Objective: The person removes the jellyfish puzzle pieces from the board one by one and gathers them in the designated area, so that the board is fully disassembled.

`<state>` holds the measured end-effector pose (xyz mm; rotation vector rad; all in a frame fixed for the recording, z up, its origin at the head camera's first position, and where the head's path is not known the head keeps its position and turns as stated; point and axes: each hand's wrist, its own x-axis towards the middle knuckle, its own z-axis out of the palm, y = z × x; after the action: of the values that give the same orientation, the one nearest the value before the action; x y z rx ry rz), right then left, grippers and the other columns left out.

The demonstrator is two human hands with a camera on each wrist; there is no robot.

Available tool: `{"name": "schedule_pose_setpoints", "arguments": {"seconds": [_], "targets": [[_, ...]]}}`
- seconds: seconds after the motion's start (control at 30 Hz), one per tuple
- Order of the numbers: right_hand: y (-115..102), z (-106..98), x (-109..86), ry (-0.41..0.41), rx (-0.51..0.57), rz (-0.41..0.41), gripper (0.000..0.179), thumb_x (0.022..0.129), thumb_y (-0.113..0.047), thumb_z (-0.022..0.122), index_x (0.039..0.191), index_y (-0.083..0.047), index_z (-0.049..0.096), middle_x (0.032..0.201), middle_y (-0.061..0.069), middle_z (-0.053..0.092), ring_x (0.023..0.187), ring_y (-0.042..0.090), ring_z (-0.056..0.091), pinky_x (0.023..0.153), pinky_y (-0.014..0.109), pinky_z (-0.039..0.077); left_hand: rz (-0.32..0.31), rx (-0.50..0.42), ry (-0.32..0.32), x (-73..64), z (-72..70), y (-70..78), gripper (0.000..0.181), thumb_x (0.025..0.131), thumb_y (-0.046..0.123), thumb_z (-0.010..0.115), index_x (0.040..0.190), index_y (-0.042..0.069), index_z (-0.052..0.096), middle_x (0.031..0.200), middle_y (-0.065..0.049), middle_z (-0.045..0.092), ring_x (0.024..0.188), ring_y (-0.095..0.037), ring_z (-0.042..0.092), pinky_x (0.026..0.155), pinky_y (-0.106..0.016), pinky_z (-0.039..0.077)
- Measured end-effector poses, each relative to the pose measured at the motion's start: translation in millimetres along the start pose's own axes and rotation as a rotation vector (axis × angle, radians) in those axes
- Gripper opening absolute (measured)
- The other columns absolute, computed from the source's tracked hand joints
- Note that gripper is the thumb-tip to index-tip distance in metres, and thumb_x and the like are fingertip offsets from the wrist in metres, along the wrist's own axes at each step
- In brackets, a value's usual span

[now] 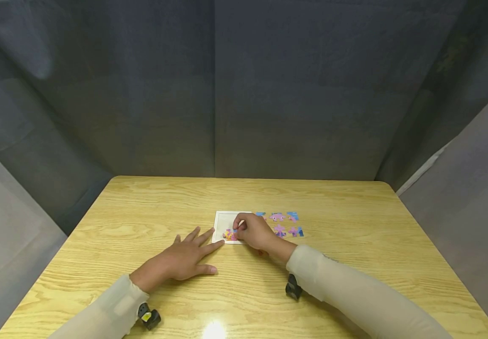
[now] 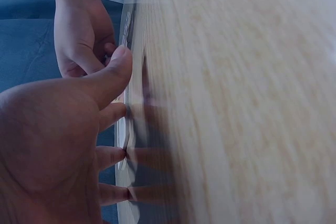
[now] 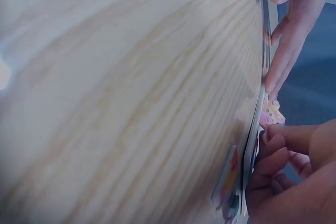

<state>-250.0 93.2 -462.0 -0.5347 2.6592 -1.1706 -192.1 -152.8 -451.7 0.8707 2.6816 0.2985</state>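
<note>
A white puzzle board [image 1: 223, 220] with a thin dark border line lies on the wooden table. Over its lower left part, a pink and yellow jigsaw piece [image 1: 229, 235] is pinched between the thumb and fingers of my right hand [image 1: 256, 231]. The right wrist view shows that jigsaw piece [image 3: 273, 113] tilted up at the fingertips. My left hand [image 1: 183, 258] lies spread at the board's left side, fingertips right at its edge. In the left wrist view the left hand [image 2: 52, 124] has its thumb raised off the table.
Right of the board lie several loose pieces, among them a pink one with eyes [image 1: 277, 217], a blue and pink one [image 1: 292, 216], and another pink one [image 1: 280, 230]. Another loose piece [image 3: 227, 182] lies near the board's front edge. Dark curtains [image 1: 295, 94] hang behind the table [image 1: 150, 202].
</note>
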Motion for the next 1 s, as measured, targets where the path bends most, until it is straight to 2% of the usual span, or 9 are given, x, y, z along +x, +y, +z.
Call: {"name": "schedule_pose_setpoints", "arguments": {"seconds": [0.27,0.63,0.9,1.0], "targets": [[2.7,-1.3,-0.2,-0.019,0.093,0.040,0.009,0.095,-0.003,0.074,0.100,-0.007,0.067,0.083,0.006,0.068,0.073,0.016,0.063,0.065,0.028,0.052,0.001,0.005,0.000,0.3,1.0,-0.3,0.074,0.098,0.066,0.054,0.162,0.033,0.034,0.173,-0.011,0.015,0.155,-0.051,0.012,0.106,-0.085,0.022],[2.5,-8.9,-7.4,-0.026,0.149,0.064,0.010,0.096,-0.003,0.072,0.104,-0.004,0.067,0.089,0.008,0.069,0.076,0.020,0.066,0.067,0.027,0.056,0.003,0.009,-0.002,-0.8,0.2,0.1,0.075,0.098,0.066,0.054,0.163,0.034,0.033,0.173,-0.012,0.014,0.155,-0.051,0.011,0.106,-0.084,0.022],[11.3,-19.2,-18.6,-0.017,0.198,0.076,0.008,0.097,-0.003,0.070,0.105,-0.003,0.066,0.087,0.012,0.067,0.068,0.021,0.061,0.056,0.022,0.047,0.003,0.012,0.004,0.5,2.0,-0.7,0.074,0.098,0.067,0.052,0.162,0.034,0.034,0.173,-0.010,0.013,0.155,-0.051,0.011,0.106,-0.084,0.021],[15.5,-25.0,-24.3,-0.021,0.214,0.077,0.008,0.098,-0.003,0.068,0.105,-0.002,0.066,0.087,0.012,0.065,0.067,0.019,0.057,0.057,0.022,0.046,0.002,0.012,0.003,0.6,2.1,-0.6,0.074,0.098,0.067,0.052,0.162,0.034,0.034,0.173,-0.010,0.013,0.155,-0.051,0.010,0.107,-0.084,0.020]]}}
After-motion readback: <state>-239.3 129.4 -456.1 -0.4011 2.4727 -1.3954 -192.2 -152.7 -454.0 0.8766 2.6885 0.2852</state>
